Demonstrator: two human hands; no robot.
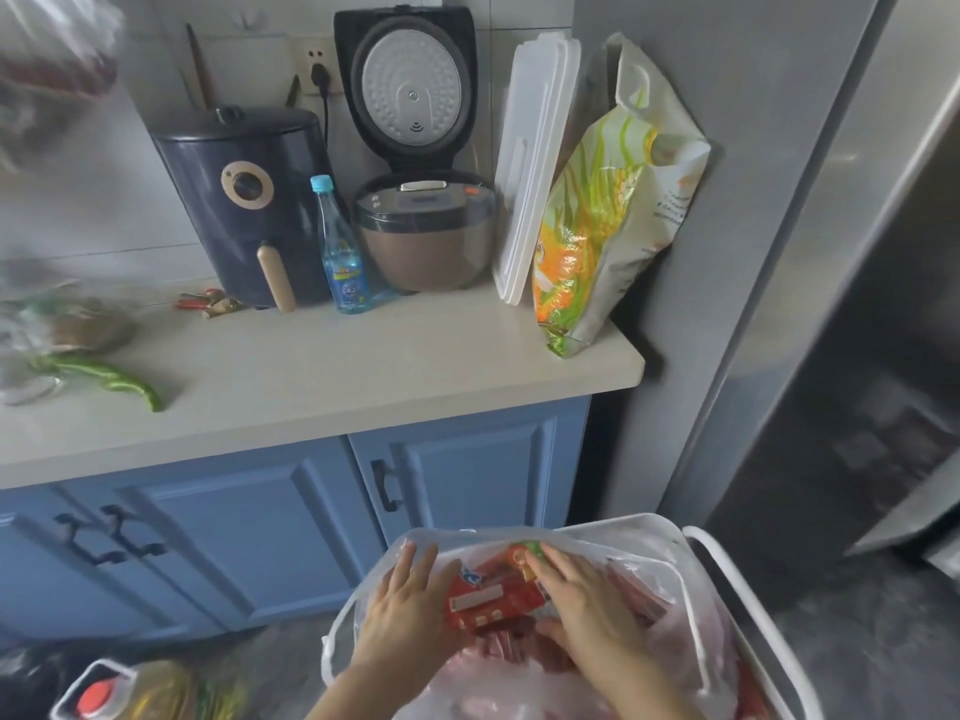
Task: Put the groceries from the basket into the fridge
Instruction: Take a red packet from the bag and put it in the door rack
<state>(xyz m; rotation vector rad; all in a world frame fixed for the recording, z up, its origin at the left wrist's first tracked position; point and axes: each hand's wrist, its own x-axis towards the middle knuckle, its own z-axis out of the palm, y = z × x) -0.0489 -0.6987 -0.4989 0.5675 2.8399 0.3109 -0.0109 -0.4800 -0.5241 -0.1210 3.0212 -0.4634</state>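
A white basket (727,579) stands on the floor at the bottom right, in front of the steel fridge (841,283). Inside it lies a clear plastic bag (649,569) full of red packaged food. A red packet (493,600) sits at the top of the bag. My left hand (405,610) lies with straight fingers against the packet's left side. My right hand (582,605) covers its right end, fingers extended over it and thumb below. The fridge doors look closed.
A beige counter (363,366) on blue cabinets (260,532) carries an air fryer (244,200), a blue bottle (340,252), an open rice cooker (421,220), white boards, a rice bag (618,210) and a green pepper (109,376). An oil bottle (124,688) stands on the floor.
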